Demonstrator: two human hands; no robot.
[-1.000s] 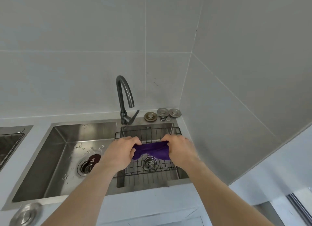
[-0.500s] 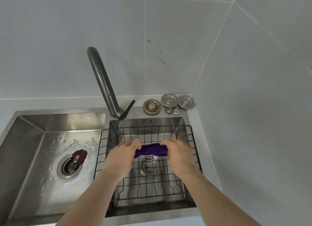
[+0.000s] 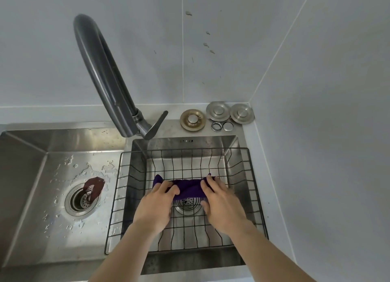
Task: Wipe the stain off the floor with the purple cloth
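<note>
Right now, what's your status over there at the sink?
Left hand and right hand both gripping purple cloth. Cloth over wire basket. Floor, stain out of view.

Both forearms are bare up to the frame's bottom edge, with no sleeve showing. The left hand [image 3: 155, 208] and right hand [image 3: 223, 205] wear no gloves, rings or watch; the nails are short and plain.

In front of me a dark grey faucet [image 3: 105, 75] arches over a steel double sink [image 3: 25, 176]. A black wire basket [image 3: 249, 197] sits in the right basin. Water droplets [image 3: 88, 167] fleck the left one, where a brown stopper [image 3: 94, 188] leans at the drain. Three round drain covers [image 3: 217, 111] sit in the corner.
</note>
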